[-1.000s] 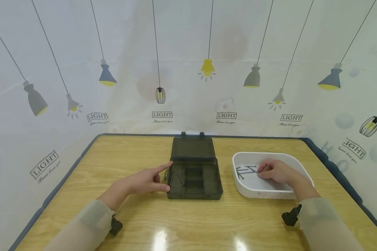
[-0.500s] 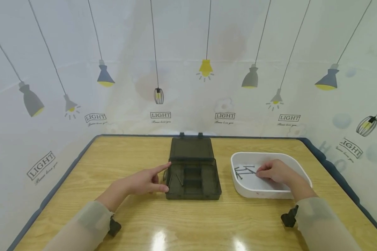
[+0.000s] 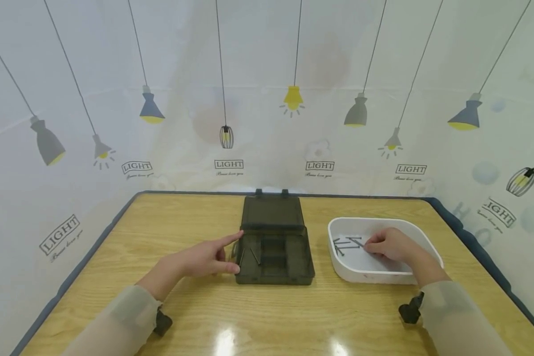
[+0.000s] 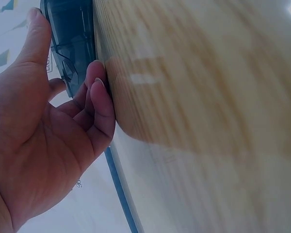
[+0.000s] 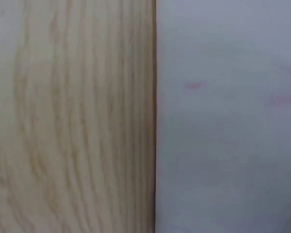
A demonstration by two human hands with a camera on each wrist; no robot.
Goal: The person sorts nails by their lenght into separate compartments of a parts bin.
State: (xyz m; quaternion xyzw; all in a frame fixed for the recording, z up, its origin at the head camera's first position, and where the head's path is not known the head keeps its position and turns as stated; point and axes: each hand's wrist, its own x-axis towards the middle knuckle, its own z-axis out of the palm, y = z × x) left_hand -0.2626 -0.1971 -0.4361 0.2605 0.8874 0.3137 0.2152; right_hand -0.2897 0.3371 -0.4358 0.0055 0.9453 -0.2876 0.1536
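Observation:
My left hand [image 3: 204, 258] lies at the left side of a dark see-through compartment box [image 3: 300, 254] with its lid laid back. Its thumb and straight index finger touch the box's left corners; the other fingers curl loosely beside it, holding nothing, as the left wrist view shows. Two screws [image 3: 255, 256] lie in the box's left compartment. Inside a white tray [image 3: 347, 274], my right hand [image 3: 391, 244] has thumb and fingertips together at the end of a screw [image 3: 357, 242]. Several more screws [image 3: 339, 249] lie left of it. The right wrist view misses the hand.
The wooden table [image 3: 267, 316] carries both containers, the tray standing right of the box with a strip of wood between. A white printed curtain [image 3: 267, 143] surrounds the table's back and sides. Pink marks [image 5: 194, 86] show on the tray's outer wall.
The right hand shifts very slightly, its fingertips still at the same screw in the tray. The left hand stays against the box. The head view moves a little.

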